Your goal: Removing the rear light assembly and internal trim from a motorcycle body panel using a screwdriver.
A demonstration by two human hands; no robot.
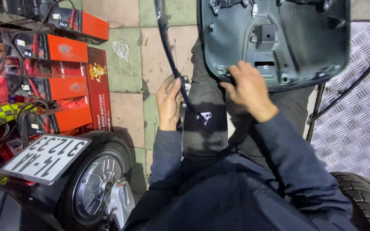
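A tiled floor with one metal plate (356,128) far right. Left – about five orange boxes (67,49), one wheel (95,184). The left hand (169,102) grips a thin black strip (172,64); the right hand (248,90) holds the black panel (275,38) – middle, far.

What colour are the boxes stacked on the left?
The boxes are bright orange-red with black ends, seen best in the head view.

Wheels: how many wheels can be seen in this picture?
2. One wheel with a silver hub is at lower left, beside the number plate. Only a tyre edge shows at lower right, behind the right sleeve. Others may be hidden out of frame.
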